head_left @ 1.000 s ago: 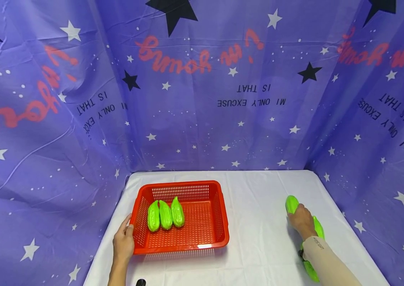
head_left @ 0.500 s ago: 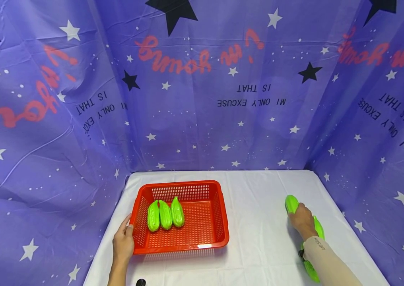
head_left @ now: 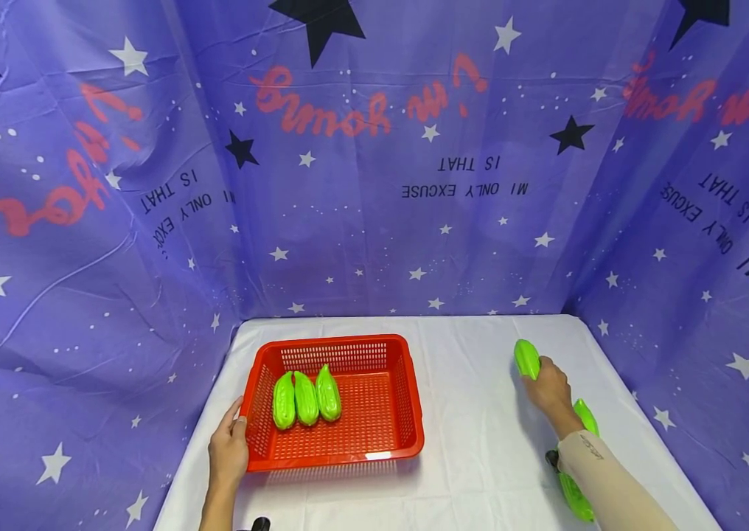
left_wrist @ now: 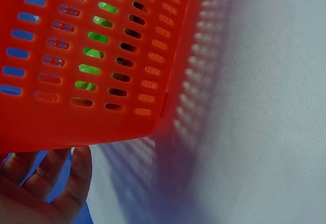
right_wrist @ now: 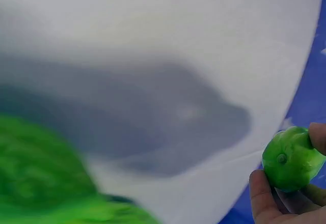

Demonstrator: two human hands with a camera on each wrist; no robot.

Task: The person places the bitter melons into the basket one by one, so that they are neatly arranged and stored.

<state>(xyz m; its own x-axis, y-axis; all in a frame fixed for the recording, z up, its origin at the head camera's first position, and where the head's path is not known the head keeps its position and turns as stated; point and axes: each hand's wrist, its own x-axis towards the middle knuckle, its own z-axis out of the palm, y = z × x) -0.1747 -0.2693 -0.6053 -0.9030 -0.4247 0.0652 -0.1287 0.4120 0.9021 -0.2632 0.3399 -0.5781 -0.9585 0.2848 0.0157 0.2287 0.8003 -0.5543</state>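
Note:
At the left of the table, my left hand point(head_left: 228, 448) holds the left rim of a red plastic basket point(head_left: 374, 459). In the left wrist view, its fingers point(left_wrist: 76, 180) reach the rim from outside. Three bright green bitter melons point(head_left: 307, 400) lie side by side in the basket's left half. On the right, my right hand point(head_left: 550, 391) grips another bitter melon point(head_left: 526, 358) and holds it above the cloth. The right wrist view shows thumb and fingers around this bitter melon point(right_wrist: 290, 160), its end facing the camera.
More green bitter melons point(head_left: 576, 495) lie under and beside the right forearm, partly hidden by the sleeve. White cloth point(head_left: 467, 442) covers the table between basket and right hand. Purple star-printed curtains point(head_left: 381, 243) stand at the back and both sides. A black object point(head_left: 260, 523) shows at the front edge.
My right hand has lifted the bitter melon off the cloth and moved slightly left and away from me. The left hand and basket stay in place.

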